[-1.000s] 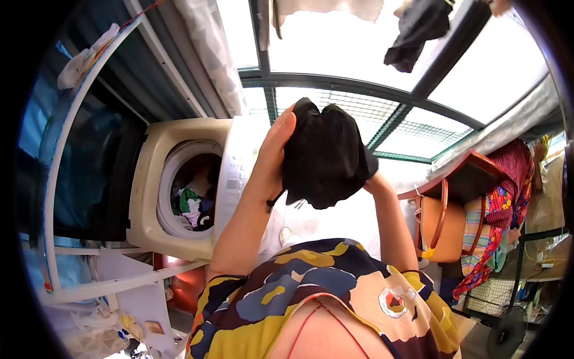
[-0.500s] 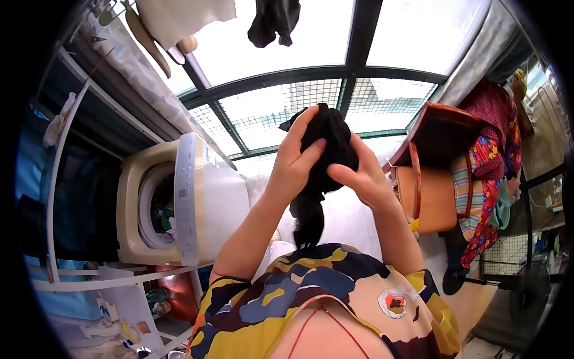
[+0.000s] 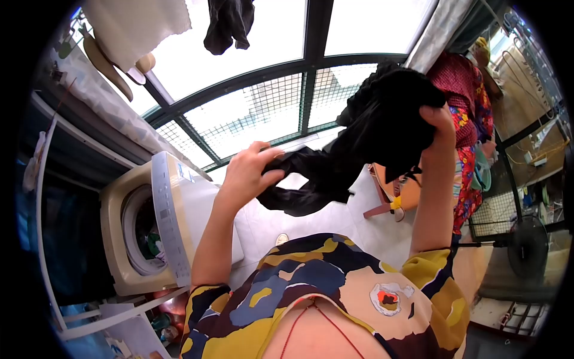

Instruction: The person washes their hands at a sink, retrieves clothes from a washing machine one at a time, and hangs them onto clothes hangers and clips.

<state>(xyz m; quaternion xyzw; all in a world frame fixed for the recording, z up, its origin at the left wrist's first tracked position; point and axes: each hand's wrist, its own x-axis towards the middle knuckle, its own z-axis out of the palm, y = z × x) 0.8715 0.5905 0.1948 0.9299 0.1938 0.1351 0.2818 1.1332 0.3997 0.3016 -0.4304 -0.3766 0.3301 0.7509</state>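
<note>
A black garment (image 3: 382, 119) is stretched in the air between my two hands. My left hand (image 3: 248, 173) pinches its narrower, lower end, where a gap in the cloth shows the floor. At the right, my right hand (image 3: 439, 122) grips the bunched, wider part, with the thumb on the cloth and the other fingers mostly hidden. A thin cord dangles from the cloth near my right wrist.
A top-loading washing machine (image 3: 110, 239) stands open at the left with clothes inside. Dark cloth (image 3: 230, 24) hangs before the window. A wooden chair (image 3: 382, 206) and patterned fabrics (image 3: 469, 119) are at the right, near a black fan (image 3: 529, 245).
My hands have moved apart, and the bundled black garment is now spread between them. The view has turned to the right, so the washing machine sits further left.
</note>
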